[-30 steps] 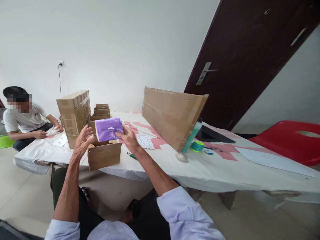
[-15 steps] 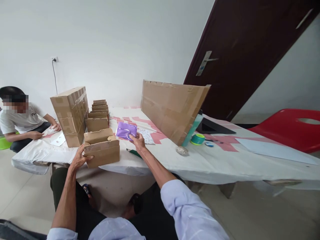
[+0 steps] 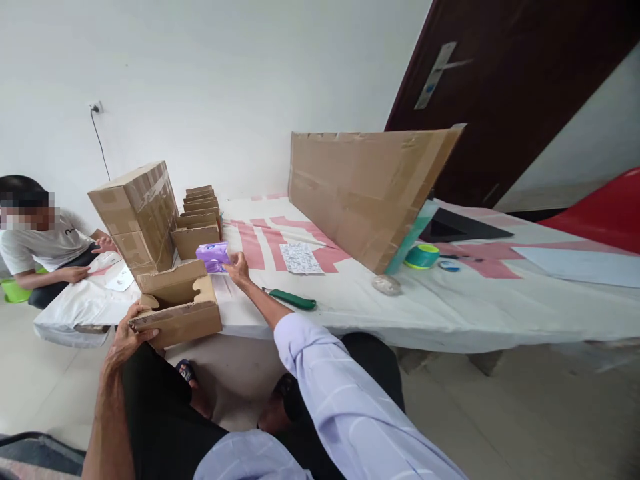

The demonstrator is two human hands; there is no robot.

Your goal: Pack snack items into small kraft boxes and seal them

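Observation:
My left hand (image 3: 127, 333) grips the near left corner of an open cardboard box (image 3: 183, 321), thumb on its front wall. The box sits at the table's front edge, its top open toward me. In my right hand (image 3: 239, 269) is a purple soft pack (image 3: 213, 257), held by its right end just above and behind the box. Fingers close on the pack; its print is too small to read. To the right of the box lies a green utility knife (image 3: 293, 299). Behind it rests a patterned paper sheet (image 3: 301, 258).
Taped cartons (image 3: 133, 213) are stacked at the left, beside a row of open boxes (image 3: 197, 235). A large cardboard panel (image 3: 367, 193) leans at centre right, near green tape (image 3: 421, 257) and a stone-like lump (image 3: 387, 285). Another person (image 3: 47, 243) sits at far left.
The purple pack has moved left with my right hand, to behind the box. My left hand has tilted the box, so its inside shows more. My view has shifted.

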